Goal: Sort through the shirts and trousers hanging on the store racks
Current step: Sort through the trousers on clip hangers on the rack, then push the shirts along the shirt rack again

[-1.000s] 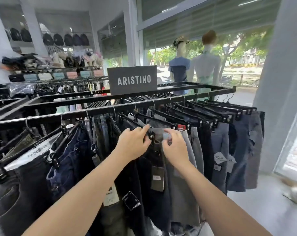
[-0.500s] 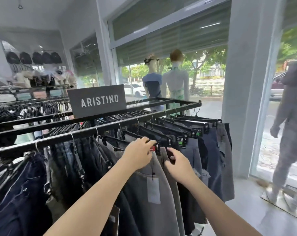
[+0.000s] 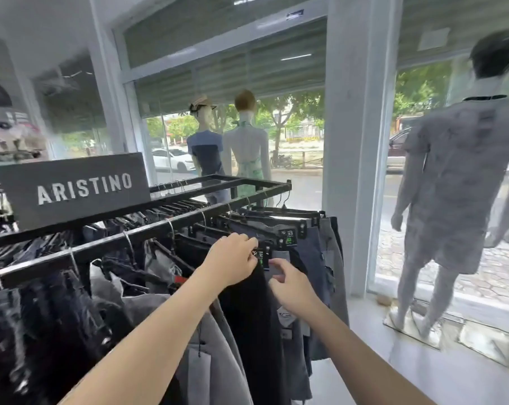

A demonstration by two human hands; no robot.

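A black metal rack [image 3: 148, 232] carries a row of trousers and shorts on black clip hangers. My left hand [image 3: 232, 261] grips the top of a black pair of trousers [image 3: 247, 317] at its hanger. Just to its right, my right hand [image 3: 288, 285] pinches a small grey label [image 3: 279, 263] at the waistband of the neighbouring dark garment. Grey trousers [image 3: 212, 346] with a paper tag hang to the left, under my left forearm. Blue-grey shorts [image 3: 317, 258] hang at the rack's right end.
A dark ARISTINO sign [image 3: 75, 188] stands on the rack. Two mannequins [image 3: 232, 147] face the shop window behind it. A grey-clad mannequin [image 3: 448, 182] stands on a plate at the right, past a white pillar [image 3: 355, 141]. Pale floor [image 3: 422, 375] lies to the right.
Both hands have moved rightwards along the rail, from a grey pair to a black pair near the rack's end. The view has swung right, bringing the grey-clad mannequin closer.
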